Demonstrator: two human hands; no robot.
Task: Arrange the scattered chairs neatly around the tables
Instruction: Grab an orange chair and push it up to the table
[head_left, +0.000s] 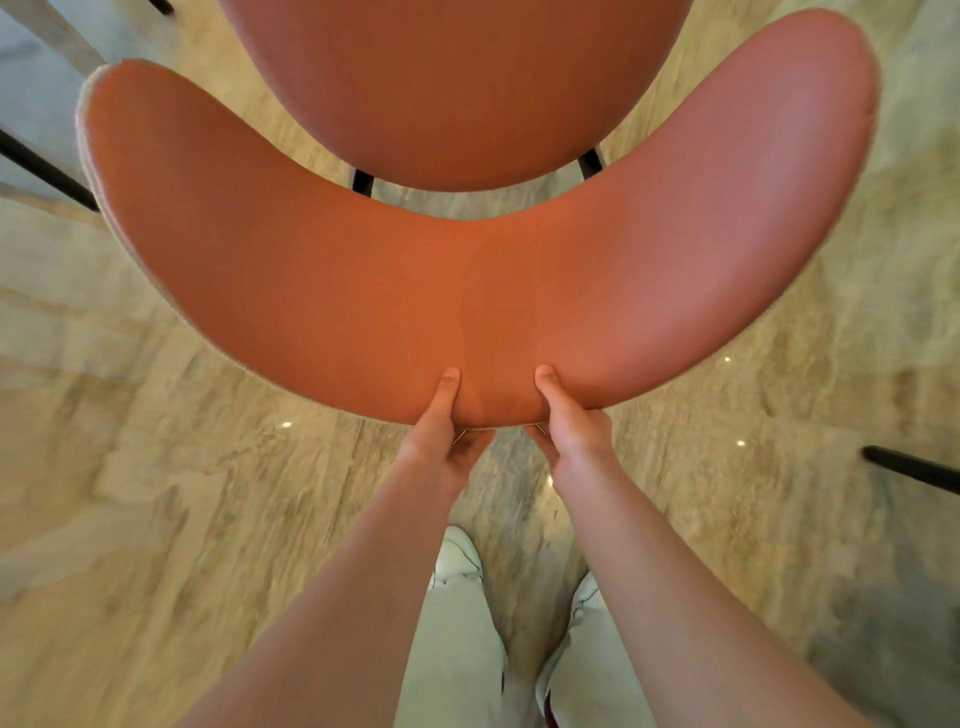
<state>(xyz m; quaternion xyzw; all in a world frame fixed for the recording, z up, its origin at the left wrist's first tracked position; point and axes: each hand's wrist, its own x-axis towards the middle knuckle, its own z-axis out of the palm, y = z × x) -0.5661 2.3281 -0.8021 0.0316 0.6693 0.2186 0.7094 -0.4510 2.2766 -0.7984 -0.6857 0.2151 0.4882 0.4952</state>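
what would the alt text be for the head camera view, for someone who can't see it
Seen from above, a person's left hand and right hand grip the middle of the top edge of an orange chair's curved backrest, thumbs on the inner face. The seat lies beyond, over a pale marbled floor, with white shoes below.

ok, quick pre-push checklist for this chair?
1. Left hand on the backrest: ok, thumb on top, fingers under the edge.
2. Right hand on the backrest: ok, same hold, close beside the left.
3. Grip centred: ok, both hands at the middle of the curve.
4. Feet clear of the chair: ok, behind it on the floor.
5. Path ahead: cannot tell, the seat hides it.
6. Table position: cannot tell, only dark legs at the left edge.
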